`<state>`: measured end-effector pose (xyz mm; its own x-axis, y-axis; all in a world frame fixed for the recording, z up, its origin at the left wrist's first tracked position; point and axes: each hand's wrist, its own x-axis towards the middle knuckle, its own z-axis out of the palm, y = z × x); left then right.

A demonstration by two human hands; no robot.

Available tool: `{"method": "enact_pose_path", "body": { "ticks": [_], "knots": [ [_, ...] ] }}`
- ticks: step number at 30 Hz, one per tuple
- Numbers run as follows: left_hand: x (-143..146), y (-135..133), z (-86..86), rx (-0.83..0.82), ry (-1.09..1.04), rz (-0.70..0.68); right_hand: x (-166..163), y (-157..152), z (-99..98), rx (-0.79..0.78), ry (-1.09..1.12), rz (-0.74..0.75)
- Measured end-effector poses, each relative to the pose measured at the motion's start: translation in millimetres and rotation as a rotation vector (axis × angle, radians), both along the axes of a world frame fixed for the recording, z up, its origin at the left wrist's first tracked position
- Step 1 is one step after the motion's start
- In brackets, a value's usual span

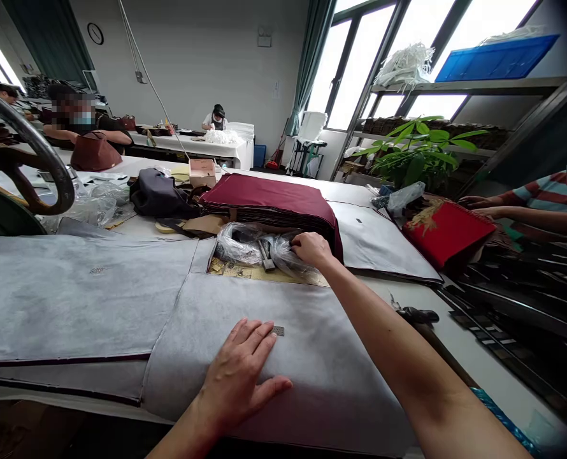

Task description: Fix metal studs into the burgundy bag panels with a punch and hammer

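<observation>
My left hand [243, 364] lies flat with fingers spread on a grey-backed leather panel [322, 376]. Beside its fingertips is a small dark metallic patch [278, 331] set on the panel. My right hand [313, 248] reaches forward over the panel, its fingers curled at a clear plastic bag [290, 255]; the fingertips are partly hidden. That bag lies in a shallow yellowish tray [250, 273] with another plastic bag [238, 242], a small metal tool [266, 256] and small gold-coloured pieces. Just behind the tray stands a stack of dark red leather pieces [269, 194].
At left, another grey panel [73, 293] lies near a machine handwheel [49, 172]. A dark bag [157, 194] sits beyond. To the right are a black-handled tool [415, 314], a red piece [448, 233], a plant [415, 150] and a co-worker's arms [513, 207].
</observation>
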<state>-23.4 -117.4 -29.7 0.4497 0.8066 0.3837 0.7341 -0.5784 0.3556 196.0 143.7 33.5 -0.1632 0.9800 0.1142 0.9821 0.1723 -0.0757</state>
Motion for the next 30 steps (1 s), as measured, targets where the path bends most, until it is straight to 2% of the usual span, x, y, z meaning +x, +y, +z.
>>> {"method": "enact_pose_path", "body": {
  "ticks": [5,11,15,20,26,30],
  "knots": [
    [0.2,-0.3,-0.2,-0.002,-0.006,-0.001,3.1,3.0,-5.8,0.02,0.048,0.015],
    [0.7,0.4,-1.2,0.007,-0.012,0.003,8.2,1.4,-18.7,0.118,0.169,0.026],
    [0.4,0.5,-0.9,0.018,-0.015,0.0,12.0,-0.2,-23.5,0.175,0.316,0.034],
    [0.3,0.5,-1.3,0.017,-0.016,-0.002,18.6,-4.2,-22.5,0.241,0.602,0.0],
    [-0.3,0.8,-1.2,0.024,-0.011,-0.004,22.9,-18.6,-9.3,0.107,0.931,0.027],
    [-1.0,0.5,2.1,0.022,-0.008,-0.007,11.4,-67.7,-4.2,-0.061,1.064,0.083]
  ]
}}
